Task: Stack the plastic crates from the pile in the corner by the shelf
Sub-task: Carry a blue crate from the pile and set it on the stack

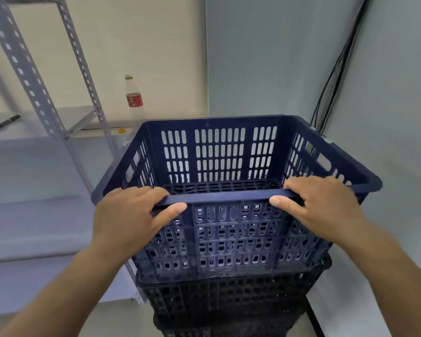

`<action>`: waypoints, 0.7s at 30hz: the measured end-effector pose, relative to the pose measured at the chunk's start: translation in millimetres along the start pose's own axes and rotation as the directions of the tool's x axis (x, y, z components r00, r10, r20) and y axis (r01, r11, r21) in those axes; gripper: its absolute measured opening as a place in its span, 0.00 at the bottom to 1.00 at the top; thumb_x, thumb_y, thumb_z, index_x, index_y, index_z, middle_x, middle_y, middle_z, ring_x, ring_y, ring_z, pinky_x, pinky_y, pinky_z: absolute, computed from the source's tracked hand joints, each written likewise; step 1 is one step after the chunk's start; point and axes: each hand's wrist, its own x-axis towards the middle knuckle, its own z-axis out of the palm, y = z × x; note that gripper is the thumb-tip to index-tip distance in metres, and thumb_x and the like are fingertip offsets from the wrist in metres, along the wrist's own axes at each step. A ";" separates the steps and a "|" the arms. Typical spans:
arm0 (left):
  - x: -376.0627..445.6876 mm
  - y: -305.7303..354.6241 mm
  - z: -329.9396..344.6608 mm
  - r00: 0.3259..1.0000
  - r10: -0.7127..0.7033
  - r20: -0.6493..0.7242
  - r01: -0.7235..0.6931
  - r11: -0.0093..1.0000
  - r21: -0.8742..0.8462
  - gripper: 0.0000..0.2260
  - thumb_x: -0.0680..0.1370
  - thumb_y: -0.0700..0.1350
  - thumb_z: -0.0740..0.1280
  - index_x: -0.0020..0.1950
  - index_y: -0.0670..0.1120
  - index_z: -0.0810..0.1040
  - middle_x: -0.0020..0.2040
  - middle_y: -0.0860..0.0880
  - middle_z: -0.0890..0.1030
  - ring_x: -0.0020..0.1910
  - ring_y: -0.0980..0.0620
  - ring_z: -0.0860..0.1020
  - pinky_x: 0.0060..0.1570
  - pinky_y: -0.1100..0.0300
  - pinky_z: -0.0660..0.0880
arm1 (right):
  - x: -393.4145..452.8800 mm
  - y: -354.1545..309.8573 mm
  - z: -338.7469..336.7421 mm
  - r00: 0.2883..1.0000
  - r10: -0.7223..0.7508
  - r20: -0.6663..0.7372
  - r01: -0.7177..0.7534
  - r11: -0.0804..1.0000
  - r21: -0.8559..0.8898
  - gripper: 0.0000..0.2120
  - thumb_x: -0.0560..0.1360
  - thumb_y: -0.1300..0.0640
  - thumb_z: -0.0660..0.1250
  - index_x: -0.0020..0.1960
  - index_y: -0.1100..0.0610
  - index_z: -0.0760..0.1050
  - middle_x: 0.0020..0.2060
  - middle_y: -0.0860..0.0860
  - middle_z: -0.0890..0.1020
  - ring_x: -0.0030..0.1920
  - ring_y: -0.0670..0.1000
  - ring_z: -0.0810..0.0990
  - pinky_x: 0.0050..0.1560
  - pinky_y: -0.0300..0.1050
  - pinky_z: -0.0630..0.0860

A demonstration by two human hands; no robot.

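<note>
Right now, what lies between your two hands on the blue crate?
Only bare near rim of the blue crate lies between left hand and right hand, in the head view.

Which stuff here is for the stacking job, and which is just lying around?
For the job: blue crate, held at its near rim by the left hand and right hand; black crates underneath.

Lying about: bottle, marker pen, shelf, black cables.

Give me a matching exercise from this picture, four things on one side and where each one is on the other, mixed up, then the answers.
Things:
1. bottle
2. black marker
3. blue crate
4. cables

Places:
A. held at its near rim by the left hand and right hand
B. running down the right wall
C. lying far left on the shelf
D. upright on the shelf by the wall

Pairs: 1-D, 2-C, 3-A, 4-B
</note>
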 end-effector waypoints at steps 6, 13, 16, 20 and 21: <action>1.9 -1.1 -0.3 1.000 0.031 0.006 -0.031 0.999 0.026 0.28 0.76 0.67 0.48 0.33 0.50 0.75 0.25 0.55 0.72 0.23 0.52 0.71 0.28 0.63 0.58 | -1.4 1.9 5.7 0.992 -0.033 -0.119 0.034 0.999 0.001 0.28 0.72 0.27 0.37 0.32 0.47 0.59 0.25 0.45 0.66 0.27 0.44 0.64 0.34 0.47 0.61; 57.2 -28.7 -15.7 0.980 -0.156 0.126 0.179 0.964 -0.196 0.34 0.75 0.69 0.43 0.75 0.53 0.60 0.76 0.48 0.62 0.74 0.47 0.60 0.67 0.48 0.62 | 59.8 60.9 -25.8 0.983 0.185 0.023 -0.186 0.980 0.070 0.27 0.78 0.40 0.54 0.69 0.56 0.69 0.68 0.56 0.72 0.67 0.60 0.70 0.65 0.57 0.67; 101.0 -65.5 4.6 0.918 -0.231 0.323 0.229 0.972 0.043 0.36 0.75 0.66 0.45 0.78 0.47 0.45 0.79 0.44 0.44 0.77 0.45 0.45 0.74 0.46 0.49 | 96.4 110.2 -22.6 0.941 0.317 0.114 -0.309 0.947 -0.086 0.35 0.78 0.40 0.53 0.76 0.63 0.54 0.76 0.60 0.58 0.75 0.61 0.57 0.73 0.58 0.58; 120.4 -102.4 49.6 0.844 -0.283 0.455 0.255 0.959 0.123 0.38 0.77 0.65 0.50 0.77 0.43 0.44 0.79 0.42 0.44 0.77 0.45 0.44 0.74 0.46 0.48 | 114.6 136.6 4.2 0.903 0.329 0.275 -0.330 0.943 -0.042 0.31 0.79 0.43 0.54 0.73 0.63 0.58 0.73 0.61 0.62 0.70 0.59 0.64 0.68 0.53 0.62; 119.7 -106.8 58.2 0.832 -0.278 0.479 0.264 0.959 0.099 0.37 0.77 0.64 0.50 0.77 0.42 0.45 0.79 0.42 0.45 0.77 0.45 0.45 0.74 0.47 0.49 | 113.5 137.2 12.9 0.910 0.292 0.296 -0.305 0.952 -0.003 0.25 0.80 0.44 0.55 0.68 0.62 0.62 0.67 0.61 0.67 0.63 0.58 0.69 0.63 0.52 0.66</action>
